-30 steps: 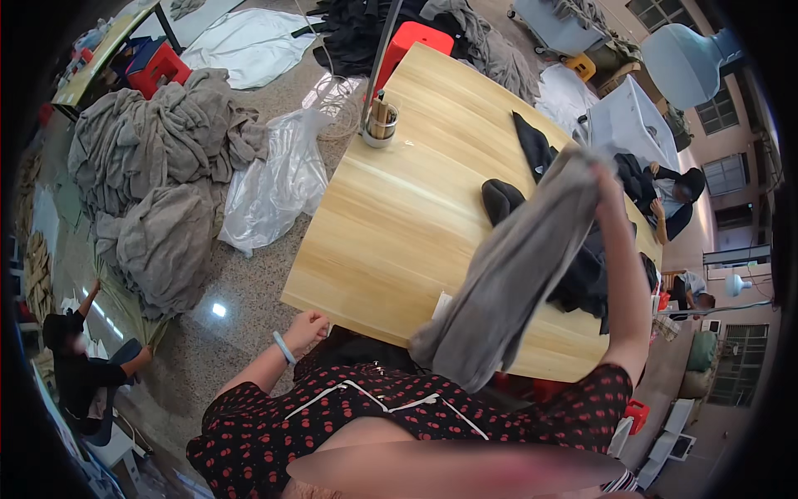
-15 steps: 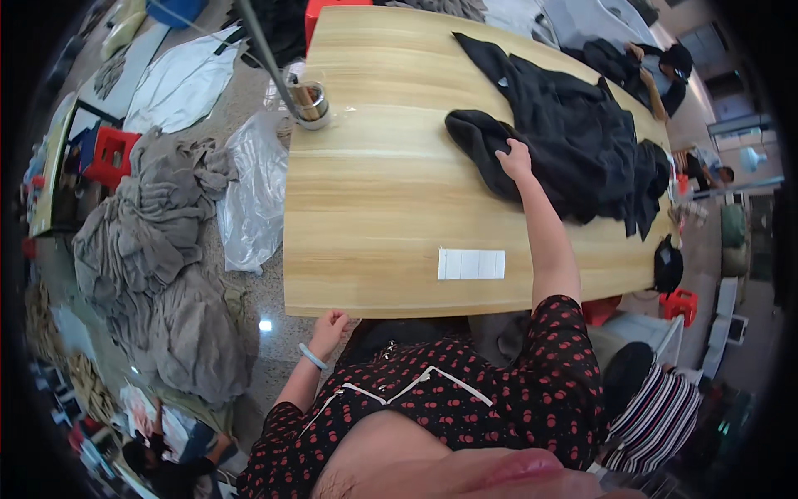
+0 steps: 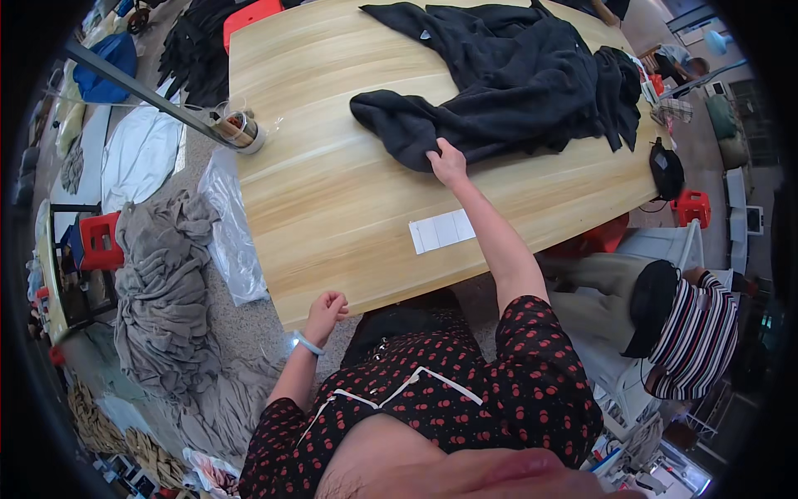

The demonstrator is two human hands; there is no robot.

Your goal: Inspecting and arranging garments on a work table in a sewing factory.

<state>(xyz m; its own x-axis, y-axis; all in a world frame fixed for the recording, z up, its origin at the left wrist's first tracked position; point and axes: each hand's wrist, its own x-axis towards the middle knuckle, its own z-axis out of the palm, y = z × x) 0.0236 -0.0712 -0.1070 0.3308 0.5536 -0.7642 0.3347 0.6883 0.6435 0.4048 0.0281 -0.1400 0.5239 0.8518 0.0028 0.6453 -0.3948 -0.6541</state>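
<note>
A black cloth garment (image 3: pixel 515 79) lies spread and rumpled over the far right part of the wooden table (image 3: pixel 324 191). With its arm stretched forward, my right hand (image 3: pixel 449 163) is closed on the near edge of the garment, beside a rounded, folded part that points left. A white paper strip (image 3: pixel 440 231) marked off in sections lies flat, nearer to me than that hand. My left hand (image 3: pixel 327 314), with a pale bracelet at the wrist, is beside the table's near left corner. Its fingers are curled in, and nothing shows in them.
A round container of tools (image 3: pixel 241 130) stands at the table's left edge by a metal pole (image 3: pixel 141 90). Grey cloth (image 3: pixel 162 291) and a clear plastic bag (image 3: pixel 229 229) lie on the floor at left. A person in a striped top (image 3: pixel 694 333) is at right. A black bag (image 3: pixel 666 170) hangs at the table's right end.
The view has turned, so the table sits slanted and farther left. My right hand has come back toward me, onto the garment's near edge. My left hand stays by the table corner.
</note>
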